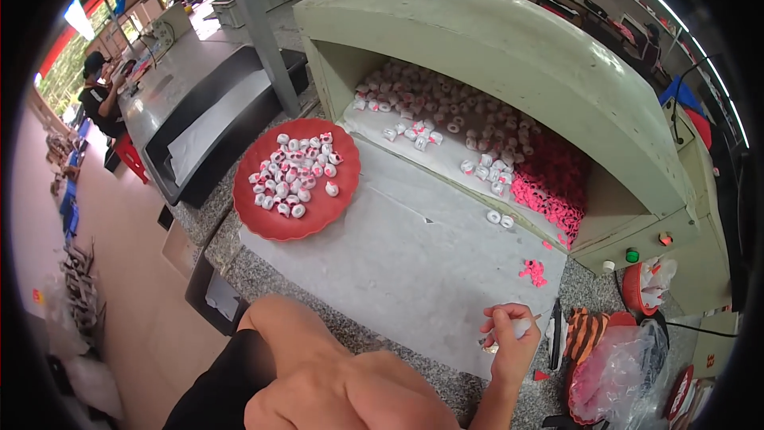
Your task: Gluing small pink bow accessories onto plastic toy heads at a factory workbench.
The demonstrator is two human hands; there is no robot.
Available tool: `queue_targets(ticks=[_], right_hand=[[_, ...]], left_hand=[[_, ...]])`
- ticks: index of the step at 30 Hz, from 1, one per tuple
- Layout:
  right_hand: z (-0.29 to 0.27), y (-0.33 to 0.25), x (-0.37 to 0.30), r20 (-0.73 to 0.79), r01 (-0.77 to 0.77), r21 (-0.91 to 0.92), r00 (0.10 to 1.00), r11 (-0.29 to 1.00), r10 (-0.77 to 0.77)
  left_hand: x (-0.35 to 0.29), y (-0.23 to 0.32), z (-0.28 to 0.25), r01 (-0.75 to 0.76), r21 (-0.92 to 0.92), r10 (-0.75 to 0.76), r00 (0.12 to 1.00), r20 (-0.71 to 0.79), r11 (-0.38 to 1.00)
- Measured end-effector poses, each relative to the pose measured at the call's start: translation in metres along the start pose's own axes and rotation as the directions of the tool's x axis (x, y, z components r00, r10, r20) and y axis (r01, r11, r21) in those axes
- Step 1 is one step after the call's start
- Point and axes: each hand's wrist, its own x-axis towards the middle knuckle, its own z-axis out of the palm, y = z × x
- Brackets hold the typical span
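My right hand (509, 338) is over the near right of a white sheet (374, 247). Its fingers are curled round a small white bottle (521, 327) with a thin tip pointing right. Large at the lower edge, close to the lens, is bare skin that seems to be my left hand (350, 390); its fingers cannot be made out. A red scalloped plate (318, 219) holds many small white pieces (290, 175) with pink marks. Two white ring-like pieces (500, 218) sit on the sheet, with a little pile of pink bits (534, 272) nearer my right hand.
A pale green arched machine (493, 40) stands ahead, its opening filled with white pieces and a pink heap (549, 199). At left are a black tray (171, 131) and a metal post (259, 24). Plastic bags (617, 370) lie at right. Another person (99, 99) sits far left.
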Motion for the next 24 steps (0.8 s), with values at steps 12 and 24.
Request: queue_targets(ticks=[12, 24], right_hand=[[-0.013, -0.017, -0.004, -0.023, 0.008, 0.047, 1.0, 0.999, -0.007], [-0.023, -0.018, -0.001, -0.067, 0.017, 0.092, 0.998, 0.996, -0.011]], left_hand=[[0.023, -0.036, 0.008, 0.375, -0.479, -0.28, 0.924, 0.259, 0.794], [-0.038, -0.335, -0.116, -0.308, 0.914, -0.377, 0.839, 0.392, 0.264]])
